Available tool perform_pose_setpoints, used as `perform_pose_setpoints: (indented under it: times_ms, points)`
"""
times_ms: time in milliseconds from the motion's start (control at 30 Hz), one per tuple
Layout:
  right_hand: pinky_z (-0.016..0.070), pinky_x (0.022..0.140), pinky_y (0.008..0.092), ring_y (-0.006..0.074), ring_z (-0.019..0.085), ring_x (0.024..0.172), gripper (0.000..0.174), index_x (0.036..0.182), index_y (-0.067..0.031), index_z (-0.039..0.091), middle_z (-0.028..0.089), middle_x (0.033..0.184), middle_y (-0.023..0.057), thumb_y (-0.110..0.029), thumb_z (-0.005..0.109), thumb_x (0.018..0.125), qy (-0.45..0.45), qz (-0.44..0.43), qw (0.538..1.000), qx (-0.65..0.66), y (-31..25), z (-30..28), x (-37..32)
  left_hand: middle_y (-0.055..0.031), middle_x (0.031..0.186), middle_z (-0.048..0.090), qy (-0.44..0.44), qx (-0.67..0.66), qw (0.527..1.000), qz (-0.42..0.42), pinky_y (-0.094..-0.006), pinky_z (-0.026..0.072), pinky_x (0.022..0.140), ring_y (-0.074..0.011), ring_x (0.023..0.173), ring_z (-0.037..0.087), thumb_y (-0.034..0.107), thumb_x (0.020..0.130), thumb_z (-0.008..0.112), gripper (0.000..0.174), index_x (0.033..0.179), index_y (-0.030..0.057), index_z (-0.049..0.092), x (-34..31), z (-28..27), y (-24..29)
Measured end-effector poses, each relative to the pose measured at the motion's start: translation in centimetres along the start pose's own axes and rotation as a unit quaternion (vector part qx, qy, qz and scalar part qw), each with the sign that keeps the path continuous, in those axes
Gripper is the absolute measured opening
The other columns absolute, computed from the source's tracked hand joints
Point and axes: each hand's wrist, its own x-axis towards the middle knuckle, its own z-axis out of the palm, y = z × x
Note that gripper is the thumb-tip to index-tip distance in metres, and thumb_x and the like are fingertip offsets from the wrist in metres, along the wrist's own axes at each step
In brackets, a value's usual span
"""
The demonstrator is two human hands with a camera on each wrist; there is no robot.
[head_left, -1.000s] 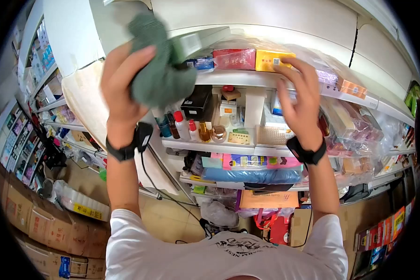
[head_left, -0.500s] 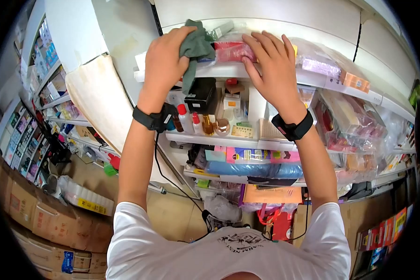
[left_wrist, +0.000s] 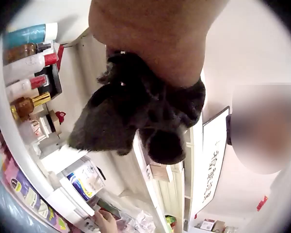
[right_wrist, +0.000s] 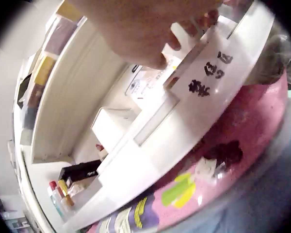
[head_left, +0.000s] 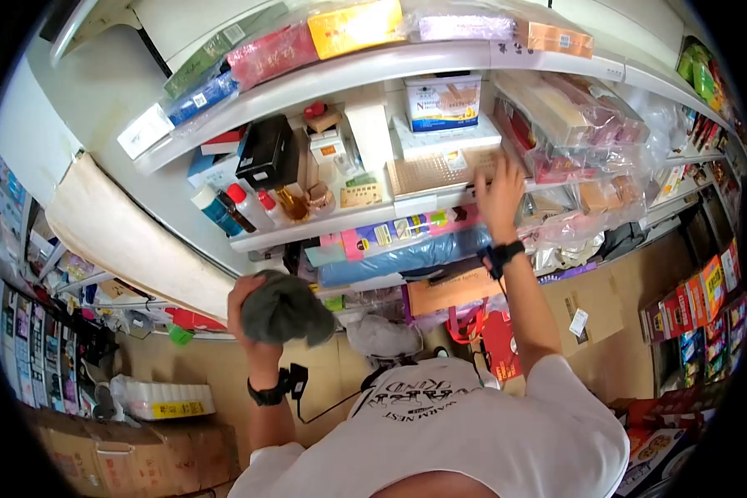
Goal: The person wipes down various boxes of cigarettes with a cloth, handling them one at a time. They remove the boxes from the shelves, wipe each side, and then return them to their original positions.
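My left hand grips a bunched dark green cloth, held away from the shelves at lower left. The same cloth looks nearly black in the left wrist view. At the middle shelf's front edge, my right hand has its fingers spread over the right end of a flat beige dotted box. Behind that box, a white and blue tub stands on a white box. The right wrist view shows the right hand above the white shelf edge.
Bottles and a black box stand on the shelf's left part. Wrapped boxes line the top shelf. Bagged packages fill the right side. A blue wrapped bundle lies below. Cartons sit on the floor at left.
The left hand has come down from the top shelf with the cloth. My right hand has moved down from the top shelf's packages to the dotted box. The head view has shifted.
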Motion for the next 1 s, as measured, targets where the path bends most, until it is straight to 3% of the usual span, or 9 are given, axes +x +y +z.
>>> perform_pose_setpoints:
  times_ms: [67,367,500,567,633,667,833,900,1000]
  points:
    - [0.0348,0.098,0.0544,0.0393,0.057,0.109,0.052,0.128,-0.0074,0.05,0.059,0.12,0.0213,-0.034,0.063,0.086,0.038,0.059,0.977,-0.202,2.0,1.6,1.0,-0.0169,0.107,0.063,-0.053,-0.011,0.998,-0.017,-0.0335,0.0467,0.089,-0.0266,0.097,0.062,0.011,0.083,0.064,0.033,0.113,-0.0026,0.059,0.9,1.9,0.9]
    - [0.0344,0.093,0.0609,0.0437,0.059,0.109,0.053,0.128,-0.0101,0.049,0.061,0.118,0.0238,-0.038,0.064,0.084,-0.121,0.236,0.947,-0.18,2.8,1.1,3.9,-0.0144,0.105,0.065,-0.196,-0.05,0.979,-0.03,-0.034,0.0481,0.085,-0.0292,0.095,0.064,0.008,0.076,0.064,0.037,0.112,0.0016,0.062,-2.4,6.8,0.1]
    - [0.0327,0.091,0.068,0.0453,0.058,0.111,0.047,0.124,-0.0083,0.05,0.061,0.119,0.0263,-0.034,0.062,0.086,-0.09,0.245,0.962,-0.078,4.1,1.8,4.2,-0.0145,0.103,0.066,-0.235,-0.068,0.968,-0.048,-0.0321,0.0483,0.085,-0.0301,0.094,0.065,0.0,0.073,0.06,0.04,0.113,0.0013,0.062,-3.2,6.9,-0.2]
    - [0.0414,0.088,0.0596,0.0403,0.063,0.106,0.039,0.119,-0.0062,0.054,0.066,0.108,0.0236,-0.03,0.058,0.088,-0.06,0.245,0.962,-0.103,3.2,2.2,4.4,-0.0147,0.103,0.066,-0.224,-0.082,0.97,-0.046,-0.0317,0.0482,0.085,-0.0301,0.095,0.065,-0.002,0.072,0.057,0.041,0.113,0.0012,0.062,-3.0,7.6,-0.5]
    - [0.0429,0.09,0.0553,0.0456,0.058,0.11,0.042,0.122,-0.0057,0.052,0.06,0.118,0.0286,-0.027,0.062,0.087,-0.098,0.246,0.963,0.046,1.7,1.8,4.7,-0.0149,0.104,0.066,-0.242,-0.077,0.966,-0.043,-0.0321,0.0484,0.085,-0.0296,0.095,0.065,-0.002,0.072,0.057,0.042,0.114,0.0016,0.062,-2.4,8.2,-0.7]
    - [0.0475,0.086,0.0451,0.0419,0.061,0.104,0.044,0.123,-0.0039,0.051,0.061,0.113,0.0272,-0.02,0.066,0.084,-0.117,0.254,0.954,0.11,0.8,1.6,4.5,-0.0149,0.104,0.066,-0.243,-0.08,0.966,-0.043,-0.0321,0.0484,0.085,-0.0296,0.095,0.065,-0.002,0.072,0.057,0.042,0.114,0.0016,0.062,-2.2,8.5,-0.8]
    - [0.0478,0.086,0.0443,0.0305,0.06,0.099,0.051,0.124,-0.0012,0.051,0.062,0.112,0.0196,-0.016,0.073,0.08,0.003,0.243,0.953,0.178,-1.3,2.7,4.2,-0.0133,0.108,0.066,-0.253,-0.097,0.96,-0.069,-0.0318,0.0478,0.088,-0.0267,0.099,0.064,-0.002,0.073,0.058,0.042,0.114,0.0021,0.062,-2.1,9.4,-1.5]
    - [0.0473,0.086,0.0463,0.0286,0.06,0.101,0.048,0.123,-0.0018,0.053,0.061,0.113,0.017,-0.018,0.073,0.082,-0.007,0.459,0.739,0.493,-2.5,1.6,4.9,-0.0126,0.109,0.066,-0.242,-0.11,0.96,-0.088,-0.0315,0.0476,0.089,-0.0253,0.1,0.064,-0.002,0.074,0.058,0.041,0.114,0.0022,0.062,-2.5,9.5,-1.7]
    - [0.0527,0.083,0.042,0.0263,0.062,0.1,0.041,0.122,-0.0031,0.057,0.062,0.114,0.0127,-0.029,0.064,0.091,-0.142,0.449,0.703,0.533,-1.3,2.0,4.9,-0.0119,0.11,0.066,-0.245,-0.12,0.952,-0.135,-0.0314,0.0474,0.09,-0.023,0.101,0.064,-0.002,0.077,0.059,0.039,0.115,0.0025,0.061,-2.4,9.8,-2.0]
